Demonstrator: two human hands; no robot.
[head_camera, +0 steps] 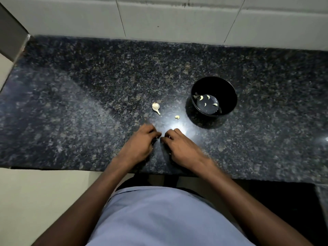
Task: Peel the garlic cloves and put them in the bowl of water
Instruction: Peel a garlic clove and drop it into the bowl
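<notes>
- Both hands, left hand (142, 141) and right hand (179, 144), curl fingers together over the worktop (71, 103); any clove between them is hidden.
- Peeled cloves (206, 100) float in the bowl (230, 96); garlic head (156, 107) lies nearby.
- Pinching skin at the tip probably peels cleanest.

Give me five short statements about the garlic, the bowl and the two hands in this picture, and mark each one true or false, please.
1. The round black bowl stands on the dark speckled granite counter. True.
2. Several pale peeled garlic cloves lie in the bowl. True.
3. The partly broken white garlic bulb lies to the right of the bowl. False: it lies to the left of it.
4. The left hand and the right hand are far apart. False: their fingers nearly meet over the counter.
5. The right hand reaches into the bowl. False: it is nearer the person than the bowl, apart from it.
</notes>
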